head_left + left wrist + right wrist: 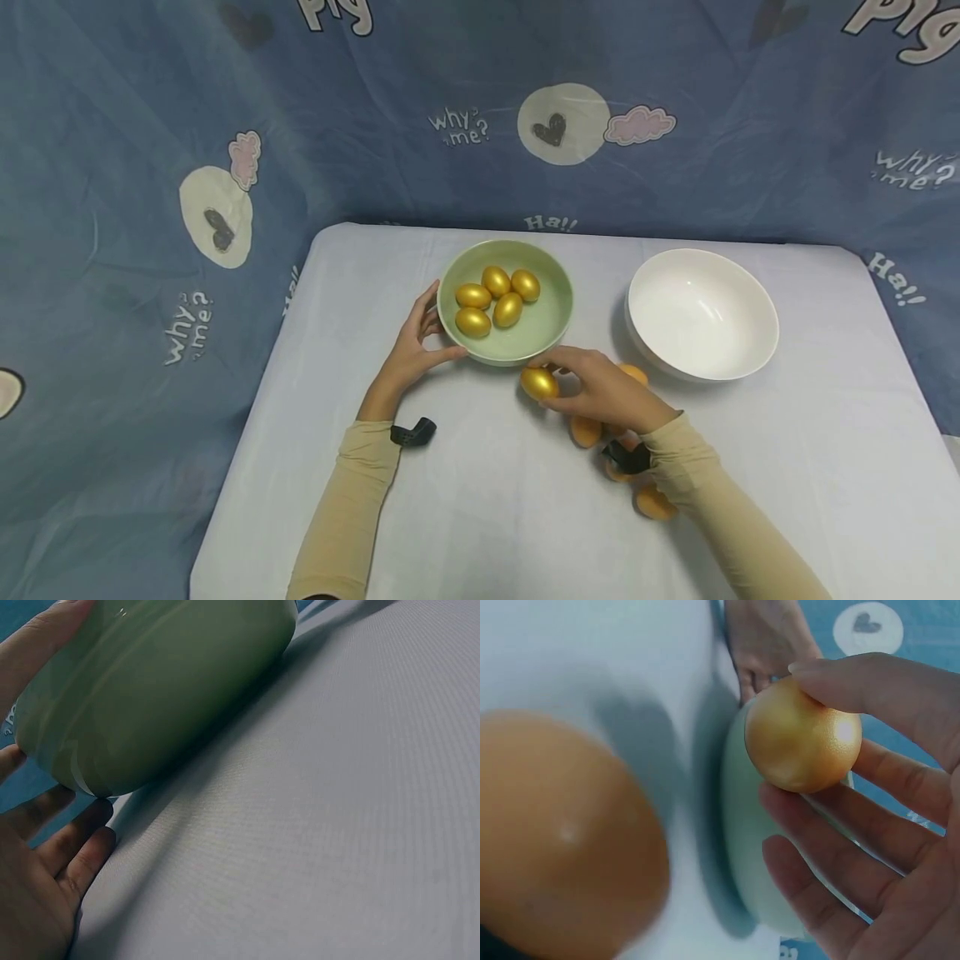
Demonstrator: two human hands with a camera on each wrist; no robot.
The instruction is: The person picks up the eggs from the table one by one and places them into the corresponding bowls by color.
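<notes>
- 5 gold eggs (497, 298) in green bowl (555, 321), clustered toward its far-left side; glossy metallic finish, oval.
- 1 more gold egg (539, 382) pinched in right hand (600, 392) between thumb and curled fingers, just in front of green bowl's near rim, low over the table; long axis roughly left-right, slightly tilted, blunt end facing wrist camera.
- 4 orange eggs visible around right hand and forearm: orange egg (586, 431) just below hand, others partly hidden; matte, smooth, oval.
- 2 bowls: green one round, smooth, glazed; white bowl (738, 287) larger, glossy, to the right, well apart from green.
- Left hand (411, 350) against green bowl's left wall, fingers loosely spread along the side, thumb at near rim; not wrapped tight.
- White cloth-covered table (480, 500), fine woven texture.
- Blue printed fabric backdrop (150, 125), wrinkled.
</notes>
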